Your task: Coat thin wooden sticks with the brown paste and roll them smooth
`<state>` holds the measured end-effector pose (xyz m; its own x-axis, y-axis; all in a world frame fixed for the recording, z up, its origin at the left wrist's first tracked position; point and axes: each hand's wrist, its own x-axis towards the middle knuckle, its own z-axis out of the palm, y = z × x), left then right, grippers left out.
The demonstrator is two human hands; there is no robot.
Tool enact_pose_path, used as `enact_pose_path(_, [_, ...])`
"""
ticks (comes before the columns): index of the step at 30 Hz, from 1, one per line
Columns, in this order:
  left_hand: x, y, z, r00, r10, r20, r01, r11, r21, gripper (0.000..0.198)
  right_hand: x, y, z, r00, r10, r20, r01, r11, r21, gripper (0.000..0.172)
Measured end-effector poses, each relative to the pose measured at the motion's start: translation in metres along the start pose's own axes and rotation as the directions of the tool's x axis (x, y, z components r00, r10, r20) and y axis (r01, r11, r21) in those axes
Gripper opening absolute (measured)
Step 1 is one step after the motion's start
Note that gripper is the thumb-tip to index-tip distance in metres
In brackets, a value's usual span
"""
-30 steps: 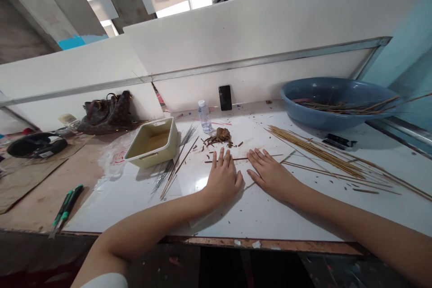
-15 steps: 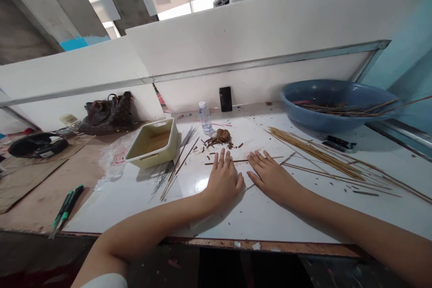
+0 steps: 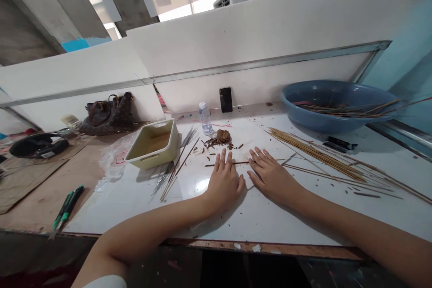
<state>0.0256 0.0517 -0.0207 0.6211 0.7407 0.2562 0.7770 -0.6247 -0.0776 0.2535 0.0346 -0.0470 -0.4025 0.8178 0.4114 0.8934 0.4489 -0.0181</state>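
Wooden stick [image 3: 236,162]: crosswise on the white tabletop [image 3: 249,220], under the fingers of both hands;
Left hand [image 3: 224,184]: palm down, fingers spread, grasping nothing;
Right hand [image 3: 272,177]: palm down, fingers spread, grasping nothing;
Far edge: brown shavings [image 3: 219,139];
Right edge: stick bundle [image 3: 313,153], loose; blue basin [image 3: 303,114], more sticks inside.

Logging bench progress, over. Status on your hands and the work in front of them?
Left hand flat, empty; right hand flat, empty. Both at thin brown wooden stick. Brown scrap clump just beyond.
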Motion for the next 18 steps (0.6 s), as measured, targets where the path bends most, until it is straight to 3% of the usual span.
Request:
enact_pose_path(6, [0.003,-0.003,0.005,0.995,-0.085,0.054,0.088,0.995,-0.055,0.071,-0.002,0.004,0.010,0.995,0.092,0.037,-0.092,0.996,-0.012,0.068])
enact_pose_path(12, [0.001,0.000,-0.003,1.000,0.004,-0.010,-0.005,0.999,-0.042,0.064,0.004,-0.003,-0.003,1.000,-0.001,-0.016,0.001,1.000,-0.020,0.059])
enact_pose_path(18, [0.004,-0.003,0.005,0.993,-0.077,0.084,0.083,0.994,-0.074,0.072,0.004,0.003,0.004,0.996,0.077,0.039,-0.075,0.996,-0.046,0.065])
